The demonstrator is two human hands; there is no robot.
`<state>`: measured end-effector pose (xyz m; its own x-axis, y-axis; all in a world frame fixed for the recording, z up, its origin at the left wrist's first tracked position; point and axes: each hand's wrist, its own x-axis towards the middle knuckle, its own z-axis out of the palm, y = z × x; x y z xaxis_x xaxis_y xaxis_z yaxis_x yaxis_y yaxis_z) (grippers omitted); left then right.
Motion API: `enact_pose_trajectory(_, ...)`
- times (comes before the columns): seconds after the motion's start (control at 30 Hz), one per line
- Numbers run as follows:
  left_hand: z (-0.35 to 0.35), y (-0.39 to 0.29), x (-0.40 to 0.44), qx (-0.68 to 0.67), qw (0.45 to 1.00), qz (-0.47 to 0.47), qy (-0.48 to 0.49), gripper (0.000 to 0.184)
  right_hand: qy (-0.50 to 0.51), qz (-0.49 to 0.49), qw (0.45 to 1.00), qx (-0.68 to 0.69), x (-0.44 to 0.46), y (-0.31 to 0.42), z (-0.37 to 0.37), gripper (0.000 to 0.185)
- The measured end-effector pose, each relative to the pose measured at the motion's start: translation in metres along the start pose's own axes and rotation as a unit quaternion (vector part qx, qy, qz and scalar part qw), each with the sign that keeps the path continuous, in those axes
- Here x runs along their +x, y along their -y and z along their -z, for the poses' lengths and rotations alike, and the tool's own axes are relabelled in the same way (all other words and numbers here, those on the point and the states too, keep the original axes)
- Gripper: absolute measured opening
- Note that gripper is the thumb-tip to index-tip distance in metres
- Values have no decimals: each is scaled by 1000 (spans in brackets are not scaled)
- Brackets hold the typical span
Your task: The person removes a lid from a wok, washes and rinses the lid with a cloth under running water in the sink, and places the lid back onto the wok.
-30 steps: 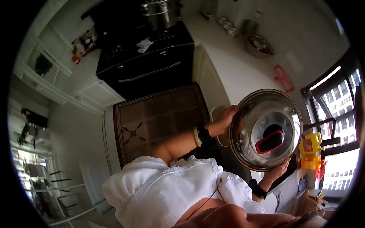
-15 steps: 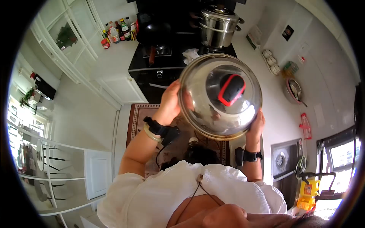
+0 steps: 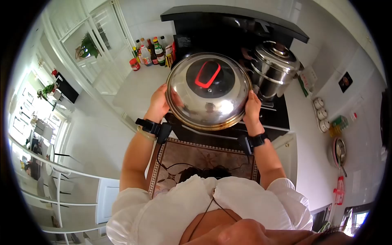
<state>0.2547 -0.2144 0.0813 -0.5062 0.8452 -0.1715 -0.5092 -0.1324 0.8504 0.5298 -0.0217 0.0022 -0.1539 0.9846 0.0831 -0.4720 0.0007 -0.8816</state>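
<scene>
A large domed steel lid (image 3: pixel 224 107) with a glass centre and a red-and-black handle is held up in front of the stove. My left hand (image 3: pixel 159 100) grips its left rim, and my right hand (image 3: pixel 252 107) grips the rim on the right. Fingers of both hands are partly hidden beneath the lid. The lid covers much of the black stove (image 3: pixel 279 116). Just beyond its right side stands a steel steamer pot (image 3: pixel 269 75) with its own lid on.
Sauce bottles (image 3: pixel 158 52) and a red-lidded jar (image 3: pixel 134 64) stand on the left counter. Along the right counter (image 3: pixel 312 163) are small white jars (image 3: pixel 320 113), an oil bottle (image 3: pixel 338 124) and a bowl (image 3: pixel 339 152). A patterned rug (image 3: pixel 196 153) lies on the floor.
The view has turned from the sink side towards the stove. Both hands have carried the lid round with it, and it now hangs in front of the stove. The grip looks the same.
</scene>
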Motion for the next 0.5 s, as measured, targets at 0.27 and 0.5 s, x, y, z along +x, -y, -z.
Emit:
enact_pose_trajectory(0.27, 87, -13, 211, 18, 999, -43, -16, 24, -38, 31, 997, -57, 125, -96, -108, 36)
enact_pose_trajectory(0.5, 112, -3, 319, 83, 995, -36, -53, 37, -90, 29, 993, -76, 191, -173, -129, 37)
